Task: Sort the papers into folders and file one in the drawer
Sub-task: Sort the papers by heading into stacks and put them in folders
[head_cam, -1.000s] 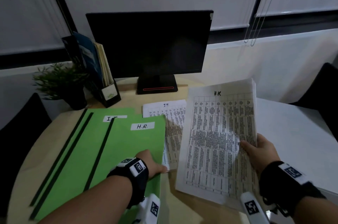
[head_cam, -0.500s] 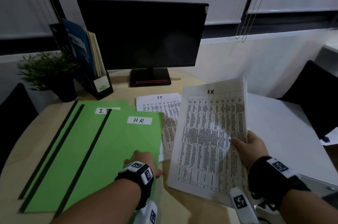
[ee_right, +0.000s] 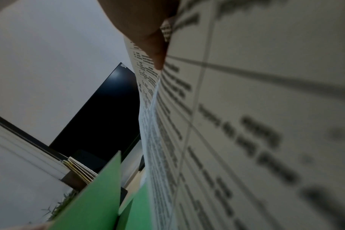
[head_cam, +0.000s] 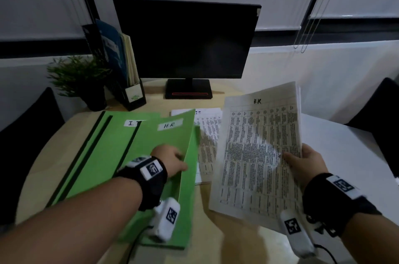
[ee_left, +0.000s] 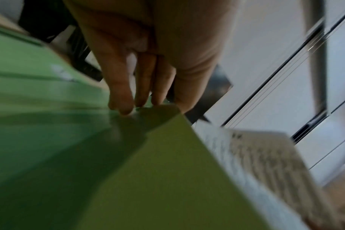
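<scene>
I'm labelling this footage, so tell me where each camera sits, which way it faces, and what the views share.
Head: above the desk, facing down and forward; both forearms, left hand lifting the green H.R. folder cover, right hand gripping the printed H.R. paper stack.
Left wrist: along the fingers at the cover's edge.
Right wrist: along the thumb up the stack.
Shared: folder, stack, black monitor.
</scene>
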`<state>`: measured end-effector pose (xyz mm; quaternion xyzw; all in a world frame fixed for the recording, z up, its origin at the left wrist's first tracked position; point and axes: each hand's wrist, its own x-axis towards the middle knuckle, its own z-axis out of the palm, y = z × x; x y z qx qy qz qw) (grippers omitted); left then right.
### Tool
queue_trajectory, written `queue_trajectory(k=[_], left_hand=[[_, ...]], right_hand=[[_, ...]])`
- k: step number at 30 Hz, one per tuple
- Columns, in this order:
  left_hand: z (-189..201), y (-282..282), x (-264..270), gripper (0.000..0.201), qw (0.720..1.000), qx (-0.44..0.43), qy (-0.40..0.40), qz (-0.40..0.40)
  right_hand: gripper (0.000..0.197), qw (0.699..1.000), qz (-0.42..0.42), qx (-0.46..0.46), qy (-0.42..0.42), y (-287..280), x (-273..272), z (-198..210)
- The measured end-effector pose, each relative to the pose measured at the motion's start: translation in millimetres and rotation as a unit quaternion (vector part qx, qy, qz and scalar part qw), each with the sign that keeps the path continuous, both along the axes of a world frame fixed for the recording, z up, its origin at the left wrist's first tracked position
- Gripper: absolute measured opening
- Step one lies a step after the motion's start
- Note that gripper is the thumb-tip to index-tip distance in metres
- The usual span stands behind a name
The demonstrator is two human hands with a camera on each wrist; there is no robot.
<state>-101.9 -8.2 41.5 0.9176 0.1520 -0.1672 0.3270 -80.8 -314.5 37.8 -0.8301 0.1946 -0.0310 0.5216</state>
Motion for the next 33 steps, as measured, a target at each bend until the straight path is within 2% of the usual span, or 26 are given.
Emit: queue_trajectory(k=[4, 7, 11, 18, 22, 26, 29, 31, 32, 33], left_hand=[[62.0, 33.8, 13.9, 0.046, 0.995, -0.036, -0.091, 0.035], [93.1, 65.1, 12.8, 0.048, 0.993, -0.007, -0.114, 0.035], [106.8, 101.5, -1.2, 0.049, 0.986, 0.103, -0.134, -0.007], [117.4, 160.3, -15.1, 0.035, 0.975, 0.19, -0.106, -0.047], [116.8, 186.3, -18.8, 0.031, 0.985, 0.145, -0.09, -0.031], [116.2, 195.1, -19.4, 0.024, 0.985, 0.108, -0.128, -0.036], [119.8, 197.4, -17.0, 0.02, 0.986, -0.003, -0.167, -0.002], [122.1, 200.9, -16.0, 0.019, 0.982, -0.057, -0.177, 0.017], [121.9, 202.7, -16.5, 0.02, 0.982, -0.068, -0.176, 0.02], [121.1, 204.5, -17.7, 0.023, 0.982, -0.072, -0.173, 0.019]], right_hand=[[0.021, 1.0, -0.002, 0.013, 0.002, 10.0, 0.1, 3.7], [0.023, 0.999, 0.004, 0.035, -0.009, 24.9, 0.5, 6.8], [0.019, 0.997, 0.018, 0.079, -0.003, 58.0, 2.9, 2.3], [0.01, 0.983, 0.049, 0.175, -0.005, 118.9, 5.4, -13.1], [0.019, 0.964, 0.075, 0.255, -0.002, 153.1, 9.1, -5.7], [0.021, 0.947, 0.105, 0.303, 0.012, 187.3, 9.7, 4.0], [0.024, 0.951, 0.115, 0.283, 0.045, 208.2, 10.7, -5.9], [0.047, 0.96, 0.114, 0.242, 0.086, 214.6, 13.2, -24.5], [0.042, 0.964, 0.112, 0.22, 0.097, 216.6, 11.6, -32.6], [0.028, 0.969, 0.112, 0.195, 0.104, 218.9, 8.3, -39.0]])
